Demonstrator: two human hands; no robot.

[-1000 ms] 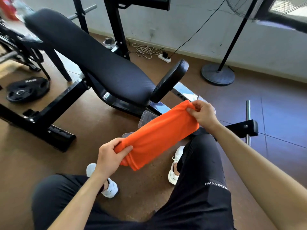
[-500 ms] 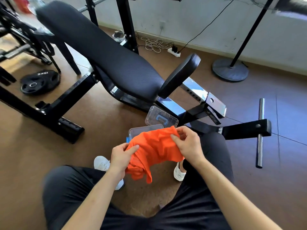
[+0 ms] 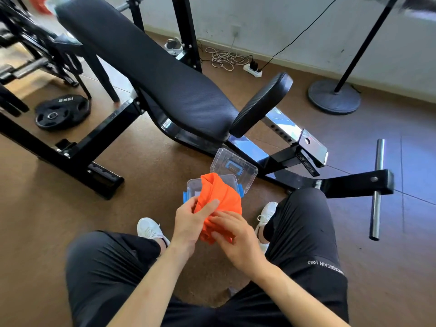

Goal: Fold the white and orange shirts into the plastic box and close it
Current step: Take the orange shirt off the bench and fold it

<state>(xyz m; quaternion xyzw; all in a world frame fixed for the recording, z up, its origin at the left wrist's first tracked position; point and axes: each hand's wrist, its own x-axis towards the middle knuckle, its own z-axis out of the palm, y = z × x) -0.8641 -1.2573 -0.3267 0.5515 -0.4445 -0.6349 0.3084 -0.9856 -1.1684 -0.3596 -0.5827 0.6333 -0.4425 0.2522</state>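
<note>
The orange shirt is bunched into a small bundle above the clear plastic box, which stands open on the floor between my feet. My left hand grips the bundle's left side. My right hand holds its lower right part, fingers pressed on the cloth. The box has blue latches, and something pale shows inside it; I cannot tell whether that is the white shirt. Its clear lid with a blue handle lies on the floor just behind the box.
A black weight bench and its steel frame stand right behind the box. A 15 kg weight plate lies at the left. A fan base and a power strip with cables are near the wall. My knees flank the box.
The shirt was stretched out between my hands; my hands have come together and folded it into a compact bundle, lowered over the box.
</note>
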